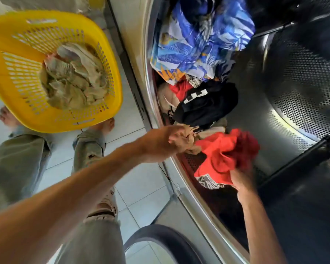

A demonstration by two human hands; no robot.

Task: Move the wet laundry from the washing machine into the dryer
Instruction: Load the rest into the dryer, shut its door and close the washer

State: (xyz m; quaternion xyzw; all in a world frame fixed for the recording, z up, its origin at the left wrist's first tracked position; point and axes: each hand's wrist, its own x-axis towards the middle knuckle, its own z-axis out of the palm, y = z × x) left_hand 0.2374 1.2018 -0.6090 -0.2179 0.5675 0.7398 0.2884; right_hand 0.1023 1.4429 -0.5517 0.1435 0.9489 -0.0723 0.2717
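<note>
A round steel drum (297, 103) with a perforated wall opens on the right. Clothes lie heaped inside it: a blue leaf-print cloth (202, 39) at the top, a black garment with white print (208, 103) below it, and a red garment (225, 153) near the rim. My right hand (242, 180) grips the red garment's lower edge inside the drum. At the drum's rim, my left hand (166, 141) is closed on a beige cloth (191, 140). A yellow laundry basket (11, 60) on the floor to the left holds pale crumpled cloth (72, 79).
The machine's front panel (130, 46) runs between basket and drum. Its open round door (160, 242) hangs at the bottom centre. My legs in grey-green trousers (91, 149) and bare feet stand on pale floor tiles (141, 183) by the basket.
</note>
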